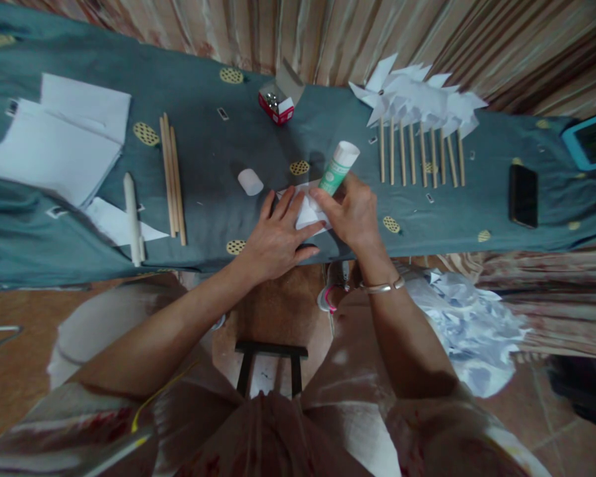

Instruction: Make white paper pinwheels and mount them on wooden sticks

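Observation:
My right hand (353,211) is wrapped round a green and white glue stick (334,173), tilted with its lower end down at a small folded white paper (310,213). My left hand (278,235) lies over the left side of that paper, fingers spread and pressing it to the cloth. The glue's lower tip is hidden behind my right fingers. Left of the paper rests a white cap (250,182) on its side. Behind it stands an open red box (277,109) with small shiny metal pieces inside.
Finished paper pinwheels (422,96) on wooden sticks lie in a row at right, with a black phone (523,195) and a blue-framed device (593,140) beyond. At left are loose sticks (173,179), a white utility knife (132,218) and stacked white paper (54,152). A bag of paper scraps (471,324) sits below.

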